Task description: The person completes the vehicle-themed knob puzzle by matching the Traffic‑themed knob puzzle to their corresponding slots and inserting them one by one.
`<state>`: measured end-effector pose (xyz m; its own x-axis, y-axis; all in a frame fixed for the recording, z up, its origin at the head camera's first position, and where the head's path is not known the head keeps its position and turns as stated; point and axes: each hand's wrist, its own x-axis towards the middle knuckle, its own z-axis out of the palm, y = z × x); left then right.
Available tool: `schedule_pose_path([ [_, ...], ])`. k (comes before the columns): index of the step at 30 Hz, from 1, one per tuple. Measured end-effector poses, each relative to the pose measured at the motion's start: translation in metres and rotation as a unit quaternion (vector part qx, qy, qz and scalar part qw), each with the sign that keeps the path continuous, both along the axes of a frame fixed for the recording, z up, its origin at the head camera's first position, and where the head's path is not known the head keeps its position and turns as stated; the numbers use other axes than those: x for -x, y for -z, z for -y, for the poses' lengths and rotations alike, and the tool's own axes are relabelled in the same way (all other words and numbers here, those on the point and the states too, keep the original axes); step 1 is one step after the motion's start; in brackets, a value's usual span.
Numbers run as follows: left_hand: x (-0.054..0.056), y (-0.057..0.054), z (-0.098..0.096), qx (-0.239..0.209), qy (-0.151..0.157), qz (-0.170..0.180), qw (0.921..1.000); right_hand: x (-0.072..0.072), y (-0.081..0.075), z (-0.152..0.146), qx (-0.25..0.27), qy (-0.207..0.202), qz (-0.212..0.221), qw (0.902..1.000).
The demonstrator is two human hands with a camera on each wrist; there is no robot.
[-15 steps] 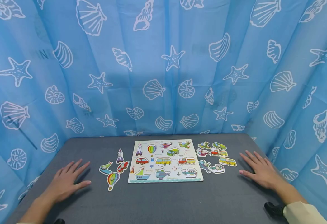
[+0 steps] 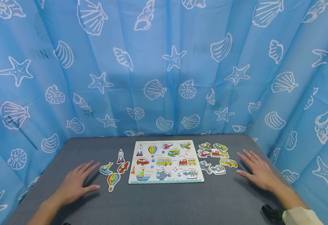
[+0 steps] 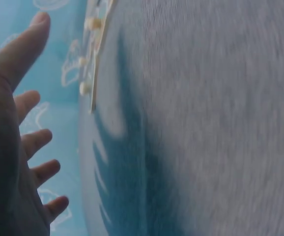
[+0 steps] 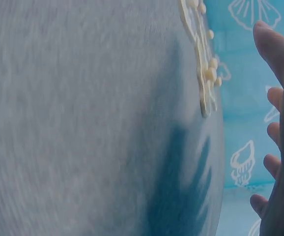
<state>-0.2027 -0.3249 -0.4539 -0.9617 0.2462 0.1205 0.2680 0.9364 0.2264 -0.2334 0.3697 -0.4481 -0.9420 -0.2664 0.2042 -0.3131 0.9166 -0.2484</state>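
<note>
My left hand (image 2: 73,185) hovers over the table with fingers spread, holding nothing. Nearest to it are the sailboat piece (image 2: 106,169) and the balloon piece (image 2: 113,180), with the rocket piece (image 2: 120,156) and red car piece (image 2: 123,167) just beyond. On the other side my right hand (image 2: 258,172), also spread and holding nothing, is close to the yellow bus piece (image 2: 228,162). Between the hands lies a vehicle puzzle board (image 2: 150,169) with pictured recesses. In the wrist views, both hands cast shadows on the cloth beneath them.
Right of the board lie several more knobbed pieces, among them a train (image 2: 219,153), a ship (image 2: 218,169), a submarine (image 2: 205,167) and a helicopter (image 2: 203,153). The grey table (image 2: 164,203) ends against a blue shell-patterned curtain (image 2: 164,68).
My left hand has moved right, closer to the sailboat and balloon pieces. The right hand has shifted slightly left toward the bus piece. The pieces and board lie as before.
</note>
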Motion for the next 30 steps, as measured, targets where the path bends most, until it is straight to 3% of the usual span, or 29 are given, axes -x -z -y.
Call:
schedule_pose_path([
  [5, -0.003, -0.001, -0.010, -0.078, 0.025, -0.013, 0.9965, -0.003, -0.001, 0.009, 0.011, -0.013, -0.022, 0.9996],
  [10, -0.006, -0.002, -0.024, -0.170, 0.036, 0.005, 0.9848, -0.006, 0.000, 0.017, 0.012, -0.018, -0.030, 0.9993],
  [13, -0.009, -0.003, -0.035, -0.233, 0.055, 0.006, 0.9708, -0.007, 0.000, 0.023, 0.012, -0.016, -0.031, 0.9993],
  [18, -0.014, -0.007, -0.053, -0.340, 0.088, 0.018, 0.9361, -0.006, 0.002, 0.035, 0.016, -0.015, -0.040, 0.9989],
  [27, -0.028, -0.011, -0.090, -0.455, 0.095, 0.056, 0.8835, -0.005, 0.013, 0.052, 0.056, -0.026, -0.082, 0.9947],
  [30, -0.030, -0.008, -0.101, -0.486, 0.067, 0.060, 0.8694, -0.005, 0.012, 0.063, 0.068, -0.010, -0.092, 0.9934],
])
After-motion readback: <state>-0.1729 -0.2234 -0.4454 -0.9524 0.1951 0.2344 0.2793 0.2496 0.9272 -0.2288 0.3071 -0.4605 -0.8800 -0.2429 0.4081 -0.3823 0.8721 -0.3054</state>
